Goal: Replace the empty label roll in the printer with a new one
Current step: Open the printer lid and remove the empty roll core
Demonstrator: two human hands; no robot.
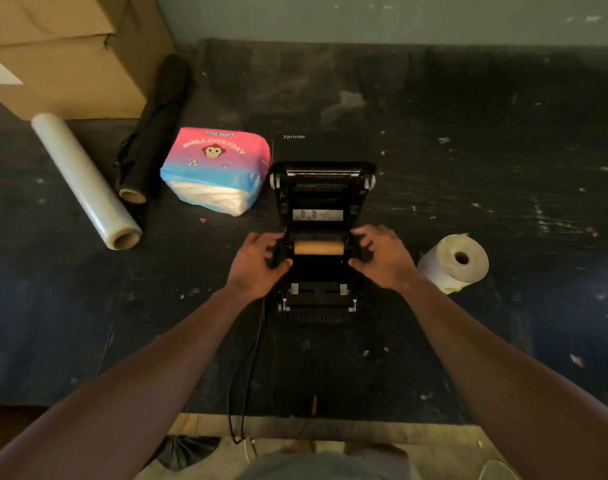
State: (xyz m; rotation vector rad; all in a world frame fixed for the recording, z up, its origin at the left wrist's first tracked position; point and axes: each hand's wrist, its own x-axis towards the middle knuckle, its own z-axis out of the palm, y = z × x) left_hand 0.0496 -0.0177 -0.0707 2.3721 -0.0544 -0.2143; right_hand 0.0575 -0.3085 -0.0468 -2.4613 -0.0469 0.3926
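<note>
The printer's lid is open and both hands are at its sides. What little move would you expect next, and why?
Probably lifting out the bare brown core. It sits in the bay of the open printer with no labels left on it, and the left hand and right hand flank it, holding nothing. The full label roll waits on the table to the right, so the old core likely comes out first.

Head-worn view, steeply down, close
</note>
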